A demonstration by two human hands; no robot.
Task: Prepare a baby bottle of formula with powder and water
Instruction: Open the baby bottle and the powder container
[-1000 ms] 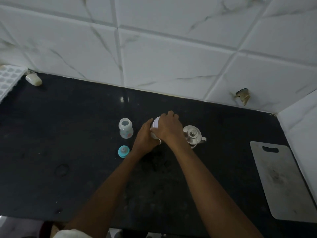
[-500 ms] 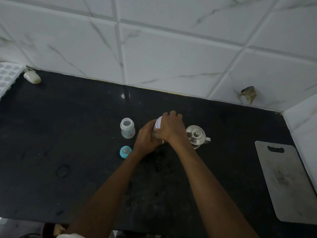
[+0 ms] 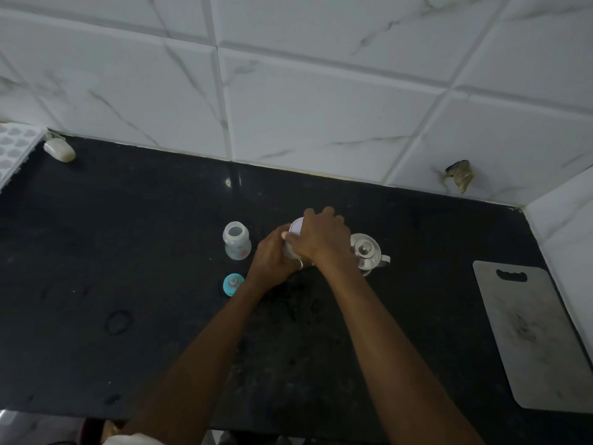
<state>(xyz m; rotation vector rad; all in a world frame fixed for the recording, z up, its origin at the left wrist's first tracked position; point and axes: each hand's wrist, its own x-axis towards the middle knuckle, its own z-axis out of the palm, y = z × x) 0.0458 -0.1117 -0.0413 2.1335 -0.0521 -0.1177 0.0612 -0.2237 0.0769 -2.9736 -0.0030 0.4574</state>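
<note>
An open clear baby bottle (image 3: 237, 241) stands upright on the black counter (image 3: 144, 252), left of my hands. Its teal teat cap (image 3: 232, 285) lies in front of it. A white powder container (image 3: 293, 234) stands between the bottle and a steel lidded jug (image 3: 366, 254). My left hand (image 3: 272, 258) wraps around the container's side. My right hand (image 3: 321, 237) lies over its lid, fingers curled around the rim. Most of the container is hidden by both hands.
A grey cutting board (image 3: 532, 335) lies at the right end of the counter, by the side wall. A small white object (image 3: 60, 150) and a white moulded tray (image 3: 16, 149) sit at the back left corner. White marble tiles rise behind the counter.
My hands keep their hold on the container; the right hand's fingers have shifted slightly around the lid. The camera view has drifted a little.
</note>
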